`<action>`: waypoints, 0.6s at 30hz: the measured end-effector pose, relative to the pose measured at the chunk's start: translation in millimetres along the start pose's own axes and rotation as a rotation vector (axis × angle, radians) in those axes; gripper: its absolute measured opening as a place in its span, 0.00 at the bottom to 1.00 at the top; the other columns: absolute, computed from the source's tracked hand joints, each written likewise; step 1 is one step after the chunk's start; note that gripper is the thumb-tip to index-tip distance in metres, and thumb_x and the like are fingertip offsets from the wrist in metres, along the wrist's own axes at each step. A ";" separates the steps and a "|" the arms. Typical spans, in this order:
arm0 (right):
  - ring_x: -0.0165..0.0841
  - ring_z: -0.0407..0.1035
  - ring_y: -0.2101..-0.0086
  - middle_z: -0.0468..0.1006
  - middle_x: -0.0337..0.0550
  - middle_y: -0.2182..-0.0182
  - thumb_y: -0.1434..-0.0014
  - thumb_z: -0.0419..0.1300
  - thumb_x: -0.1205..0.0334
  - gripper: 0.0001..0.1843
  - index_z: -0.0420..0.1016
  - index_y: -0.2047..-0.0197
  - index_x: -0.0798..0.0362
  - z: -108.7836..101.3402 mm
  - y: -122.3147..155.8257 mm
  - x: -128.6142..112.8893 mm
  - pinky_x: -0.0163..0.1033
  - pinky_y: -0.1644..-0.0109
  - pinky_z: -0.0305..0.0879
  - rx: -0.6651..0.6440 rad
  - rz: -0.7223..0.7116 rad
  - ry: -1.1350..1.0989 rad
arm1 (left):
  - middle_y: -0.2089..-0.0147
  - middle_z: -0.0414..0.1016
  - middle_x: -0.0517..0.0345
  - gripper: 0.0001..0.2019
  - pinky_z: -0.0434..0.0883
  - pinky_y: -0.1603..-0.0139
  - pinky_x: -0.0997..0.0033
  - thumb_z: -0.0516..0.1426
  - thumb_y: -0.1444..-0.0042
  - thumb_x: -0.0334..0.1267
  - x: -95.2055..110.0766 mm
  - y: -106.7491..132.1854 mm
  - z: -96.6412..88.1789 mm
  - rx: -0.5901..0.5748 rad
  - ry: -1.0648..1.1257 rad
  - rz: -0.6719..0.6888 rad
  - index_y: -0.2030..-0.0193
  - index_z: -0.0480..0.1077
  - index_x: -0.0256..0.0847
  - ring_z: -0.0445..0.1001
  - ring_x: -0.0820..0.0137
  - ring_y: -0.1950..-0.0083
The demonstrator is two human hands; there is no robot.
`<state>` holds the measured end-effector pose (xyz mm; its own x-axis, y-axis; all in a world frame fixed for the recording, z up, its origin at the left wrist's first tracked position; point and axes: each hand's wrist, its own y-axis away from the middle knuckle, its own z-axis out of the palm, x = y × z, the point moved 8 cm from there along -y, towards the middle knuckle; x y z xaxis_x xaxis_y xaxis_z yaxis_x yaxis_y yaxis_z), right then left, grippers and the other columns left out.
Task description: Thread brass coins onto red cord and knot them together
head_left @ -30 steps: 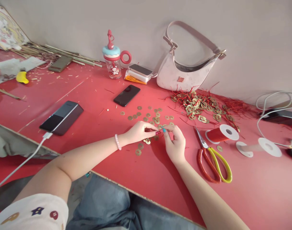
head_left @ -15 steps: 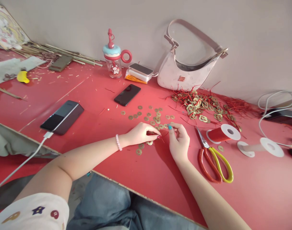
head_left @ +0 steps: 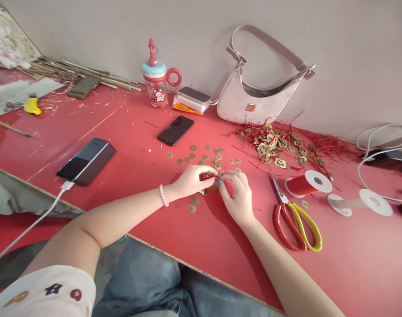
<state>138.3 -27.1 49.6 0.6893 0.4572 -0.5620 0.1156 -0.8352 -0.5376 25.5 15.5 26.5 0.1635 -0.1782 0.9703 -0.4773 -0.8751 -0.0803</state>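
My left hand (head_left: 193, 180) and my right hand (head_left: 236, 196) meet fingertip to fingertip over loose brass coins (head_left: 205, 158) on the red table (head_left: 194, 237). Both hands are pinched on a thin red cord (head_left: 217, 179) between them; a coin seems to hang at the pinch, but it is too small to be sure. A few coins (head_left: 191, 205) lie just below my left hand. A pink bead bracelet sits on my left wrist.
Red-and-yellow scissors (head_left: 295, 218) lie right of my right hand, beside a red thread spool (head_left: 308, 183) and an empty white spool (head_left: 362, 203). Behind lie a heap of strung coins (head_left: 280, 147), a pink handbag (head_left: 256, 99), a black phone (head_left: 175, 130), a cup (head_left: 155, 81) and a power bank (head_left: 86, 161).
My right hand moved out to the right, then came back left to meet my left hand. My left hand stayed in place.
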 end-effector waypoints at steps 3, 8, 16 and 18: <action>0.33 0.64 0.65 0.71 0.41 0.68 0.45 0.53 0.70 0.05 0.66 0.67 0.51 1.5 0.4 2.9 0.40 0.61 0.63 -0.016 0.030 -0.018 | 0.66 0.76 0.54 0.07 0.70 0.66 0.73 0.55 0.49 0.32 0.8 -0.1 -1.3 0.014 -0.010 0.002 0.62 0.71 0.37 0.73 0.72 0.66; 0.32 0.64 0.69 0.70 0.39 0.72 0.46 0.52 0.70 0.05 0.65 0.69 0.51 2.6 0.5 3.6 0.38 0.64 0.63 -0.030 0.058 -0.019 | 0.65 0.75 0.53 0.07 0.70 0.64 0.72 0.55 0.49 0.32 0.1 -0.9 -5.1 0.060 -0.030 -0.009 0.64 0.71 0.36 0.73 0.71 0.64; 0.30 0.66 0.67 0.72 0.40 0.71 0.44 0.52 0.66 0.03 0.67 0.67 0.52 4.1 1.3 13.4 0.38 0.61 0.64 -0.048 0.168 -0.133 | 0.67 0.75 0.54 0.08 0.70 0.69 0.74 0.54 0.48 0.33 0.8 0.5 -1.6 0.000 -0.063 -0.001 0.62 0.71 0.36 0.73 0.73 0.70; 0.30 0.67 0.66 0.73 0.40 0.68 0.44 0.53 0.64 0.04 0.67 0.64 0.52 4.5 1.9 20.2 0.38 0.59 0.65 -0.046 0.243 -0.192 | 0.68 0.75 0.55 0.09 0.69 0.72 0.75 0.53 0.47 0.33 1.1 2.0 3.5 -0.062 -0.083 0.006 0.61 0.71 0.36 0.72 0.74 0.73</action>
<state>149.2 -18.1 34.4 0.5534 0.2877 -0.7816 -0.0012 -0.9382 -0.3462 27.7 12.0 26.6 0.2297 -0.2223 0.9475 -0.5310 -0.8446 -0.0694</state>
